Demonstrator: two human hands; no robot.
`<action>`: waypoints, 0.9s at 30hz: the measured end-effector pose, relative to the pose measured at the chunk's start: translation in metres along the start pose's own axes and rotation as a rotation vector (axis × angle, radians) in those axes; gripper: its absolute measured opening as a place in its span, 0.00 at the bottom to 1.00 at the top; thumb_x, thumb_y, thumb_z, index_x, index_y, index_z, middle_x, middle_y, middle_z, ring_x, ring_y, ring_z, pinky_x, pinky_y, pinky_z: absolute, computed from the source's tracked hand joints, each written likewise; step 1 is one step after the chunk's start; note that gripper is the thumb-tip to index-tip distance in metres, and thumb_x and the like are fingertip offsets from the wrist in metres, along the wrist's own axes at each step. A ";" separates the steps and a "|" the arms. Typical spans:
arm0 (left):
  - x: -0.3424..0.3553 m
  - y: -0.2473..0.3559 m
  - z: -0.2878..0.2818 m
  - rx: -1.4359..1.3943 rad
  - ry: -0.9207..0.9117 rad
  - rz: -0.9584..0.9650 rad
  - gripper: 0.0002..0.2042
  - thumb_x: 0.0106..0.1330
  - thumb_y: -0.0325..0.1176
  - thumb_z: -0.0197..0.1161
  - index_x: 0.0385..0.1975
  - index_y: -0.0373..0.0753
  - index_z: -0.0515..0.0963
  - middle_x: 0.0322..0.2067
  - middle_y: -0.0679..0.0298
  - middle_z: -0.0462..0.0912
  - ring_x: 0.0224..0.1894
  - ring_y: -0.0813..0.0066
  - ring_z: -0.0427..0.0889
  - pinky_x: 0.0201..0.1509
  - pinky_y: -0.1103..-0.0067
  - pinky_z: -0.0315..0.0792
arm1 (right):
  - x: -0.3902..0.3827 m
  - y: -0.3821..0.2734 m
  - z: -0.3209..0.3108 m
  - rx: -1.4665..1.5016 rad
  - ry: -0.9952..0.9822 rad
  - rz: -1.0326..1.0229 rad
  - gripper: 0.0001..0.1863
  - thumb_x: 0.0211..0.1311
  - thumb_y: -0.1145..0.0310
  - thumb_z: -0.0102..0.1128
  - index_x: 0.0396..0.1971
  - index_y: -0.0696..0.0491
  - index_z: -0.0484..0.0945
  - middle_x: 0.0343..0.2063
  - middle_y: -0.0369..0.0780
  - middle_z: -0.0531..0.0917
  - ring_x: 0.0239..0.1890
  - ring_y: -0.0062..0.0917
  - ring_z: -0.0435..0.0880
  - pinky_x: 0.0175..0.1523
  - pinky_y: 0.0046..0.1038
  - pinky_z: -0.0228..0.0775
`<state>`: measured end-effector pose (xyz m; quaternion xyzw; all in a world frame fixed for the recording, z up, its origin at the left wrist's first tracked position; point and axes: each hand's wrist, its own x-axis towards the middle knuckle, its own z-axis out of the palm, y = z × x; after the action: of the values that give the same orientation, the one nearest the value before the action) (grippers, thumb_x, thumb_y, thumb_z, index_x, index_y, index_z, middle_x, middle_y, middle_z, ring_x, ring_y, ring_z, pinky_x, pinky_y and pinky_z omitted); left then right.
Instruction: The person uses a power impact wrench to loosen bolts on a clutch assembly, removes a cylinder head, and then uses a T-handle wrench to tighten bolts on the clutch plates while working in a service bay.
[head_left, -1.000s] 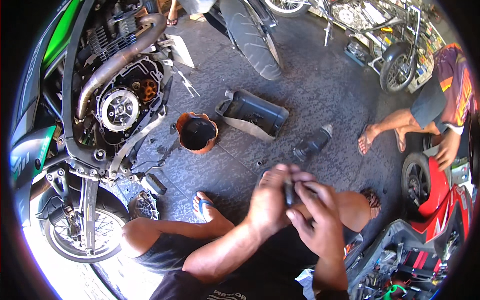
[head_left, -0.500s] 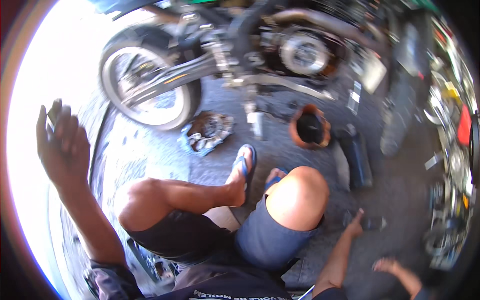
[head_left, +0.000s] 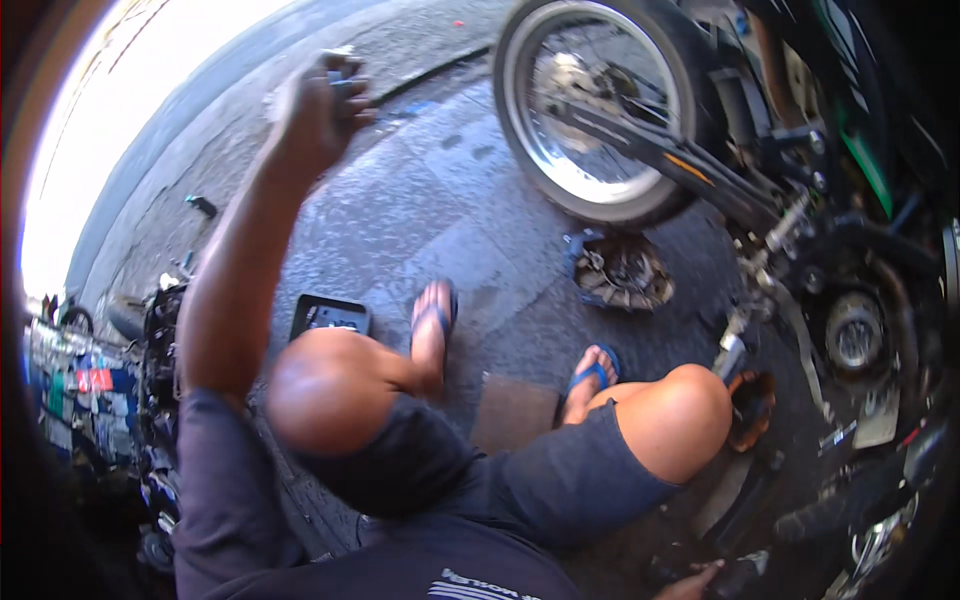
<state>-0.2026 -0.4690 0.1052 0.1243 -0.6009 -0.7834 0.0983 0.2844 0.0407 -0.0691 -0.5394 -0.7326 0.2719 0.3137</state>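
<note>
Small dark part [head_left: 338,72], blurred, sat pinched in your left hand [head_left: 315,120], its grip narrow around it, raised over the grey paved floor [head_left: 420,210]. Slip, and it could roll away. Your right hand [head_left: 690,583] barely showed; its grip I couldn't tell.

Motorcycle wheel [head_left: 590,110], black tray [head_left: 330,317], clutch cover [head_left: 620,272].

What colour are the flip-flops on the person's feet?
The flip-flops are blue, seen best in the head view.

Moto repair shop: stripped motorcycle [head_left: 760,190], loose parts [head_left: 620,272].
</note>
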 end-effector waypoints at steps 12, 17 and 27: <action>-0.122 0.002 0.013 -0.693 -0.158 0.005 0.13 0.78 0.44 0.39 0.41 0.42 0.65 0.31 0.51 0.78 0.17 0.77 0.68 0.21 0.82 0.64 | 0.001 -0.342 0.034 0.325 -1.057 -0.918 0.15 0.67 0.61 0.55 0.31 0.59 0.78 0.29 0.42 0.80 0.36 0.30 0.77 0.45 0.33 0.69; -0.155 0.022 0.003 -0.963 -0.149 0.095 0.12 0.77 0.44 0.40 0.41 0.44 0.67 0.34 0.53 0.79 0.22 0.74 0.72 0.26 0.79 0.67 | -0.052 -0.432 0.089 0.451 -1.396 -1.163 0.13 0.65 0.61 0.56 0.33 0.58 0.78 0.30 0.41 0.80 0.35 0.29 0.77 0.44 0.32 0.69; -0.108 0.024 -0.065 -1.008 -0.199 0.320 0.12 0.77 0.43 0.41 0.43 0.44 0.68 0.39 0.48 0.79 0.32 0.67 0.83 0.33 0.76 0.79 | -0.185 -0.516 0.204 0.441 -1.852 -1.306 0.12 0.62 0.62 0.60 0.35 0.57 0.78 0.30 0.39 0.80 0.34 0.28 0.78 0.41 0.32 0.70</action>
<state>-0.0794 -0.5018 0.1207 -0.1064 -0.1683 -0.9580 0.2065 -0.1483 -0.2885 0.1463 0.4152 -0.7581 0.4712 -0.1758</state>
